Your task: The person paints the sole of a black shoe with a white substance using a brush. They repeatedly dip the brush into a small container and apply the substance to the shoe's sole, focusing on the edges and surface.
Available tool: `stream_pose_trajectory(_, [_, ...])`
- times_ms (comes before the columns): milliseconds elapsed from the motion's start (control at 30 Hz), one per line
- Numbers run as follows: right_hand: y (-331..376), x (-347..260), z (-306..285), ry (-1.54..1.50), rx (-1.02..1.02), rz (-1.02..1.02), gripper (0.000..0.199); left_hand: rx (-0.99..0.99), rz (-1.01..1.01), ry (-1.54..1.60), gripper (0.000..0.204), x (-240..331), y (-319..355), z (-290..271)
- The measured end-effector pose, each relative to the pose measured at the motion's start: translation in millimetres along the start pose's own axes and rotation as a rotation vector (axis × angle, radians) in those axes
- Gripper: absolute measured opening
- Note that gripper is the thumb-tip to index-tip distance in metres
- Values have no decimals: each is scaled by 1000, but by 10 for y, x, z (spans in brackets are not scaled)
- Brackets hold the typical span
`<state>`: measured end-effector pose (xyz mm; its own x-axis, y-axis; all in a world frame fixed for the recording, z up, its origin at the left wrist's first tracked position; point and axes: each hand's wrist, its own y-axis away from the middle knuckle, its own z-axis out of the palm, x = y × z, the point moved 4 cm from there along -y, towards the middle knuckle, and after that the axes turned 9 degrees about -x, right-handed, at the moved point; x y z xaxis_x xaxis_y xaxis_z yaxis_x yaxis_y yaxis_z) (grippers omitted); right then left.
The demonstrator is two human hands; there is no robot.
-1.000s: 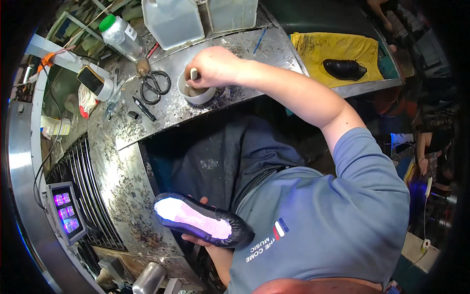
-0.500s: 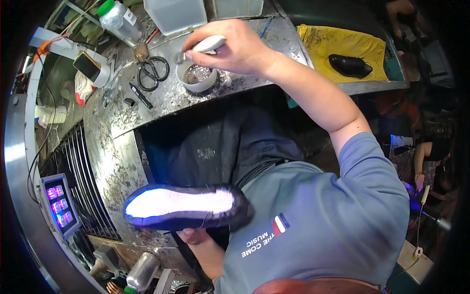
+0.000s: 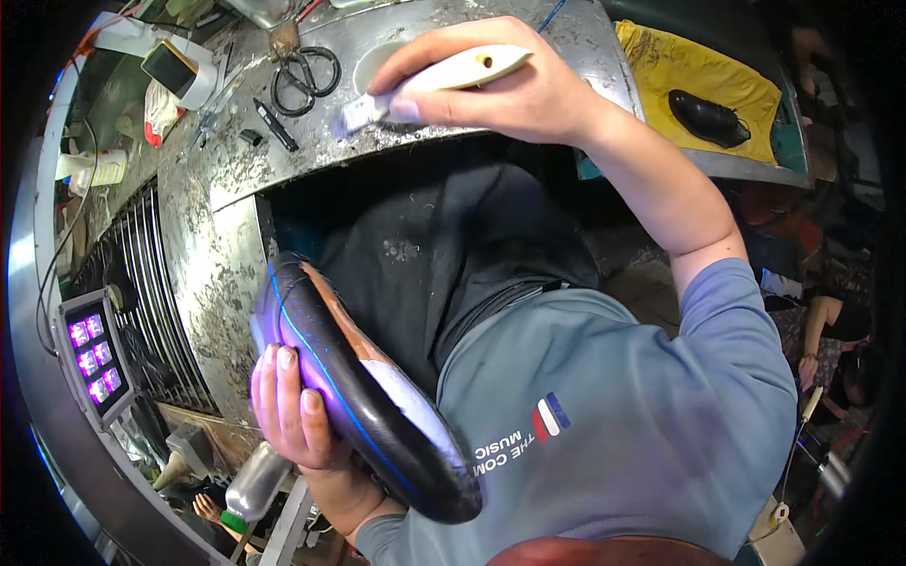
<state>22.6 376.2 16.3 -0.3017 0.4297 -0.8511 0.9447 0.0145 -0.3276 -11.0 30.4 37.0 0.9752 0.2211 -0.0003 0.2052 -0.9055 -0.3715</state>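
— Counting what's out: how many shoes do you see?

— Two. One black shoe (image 3: pixel 368 396) sits in the left hand (image 3: pixel 293 410), low over the lap and just beside the bench (image 3: pixel 217 274) edge. A second, small black shoe (image 3: pixel 708 115) lies on a yellow cloth (image 3: pixel 679 66) well apart, at the far right.

— And how does the held one look?

— Turned on its side, dark rim with a thin blue line along it, a pale whitish sole face and an orange-brown strip near the toe. A violet glow falls on its upper end.

— The grip?

— Left fingers (image 3: pixel 283 377) wrapped round the shoe's edge, pinching it firm. The right hand (image 3: pixel 510 90) is closed on one cream-handled brush (image 3: pixel 444 75), whose bristle end sits over the bench's front edge, beside one white bowl (image 3: pixel 377 61).

— Anything else?

— One pair of black scissors (image 3: pixel 304 75), one black marker (image 3: pixel 276 124), and one small panel of purple-lit screens (image 3: pixel 92 357) at the left.
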Motion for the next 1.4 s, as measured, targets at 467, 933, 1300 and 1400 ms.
stream_pose_trajectory(467, [-70,-637,524,-221,-87,-473,20,-228,226,-134,35,5,-89,-247])
stream_pose_trajectory(933, [-149,-716,595,-278,-220,-368,20,-236,178,-122,33,-33,-134,-209])
stream_pose_trajectory(1300, [-52,-812,571,-274,-169,-348,19,-224,74,-162,38,-101,-180,-153])
stream_pose_trajectory(1400, [-20,-847,570,-244,-150,-374,18,-235,33,-187,35,-105,-174,-137])
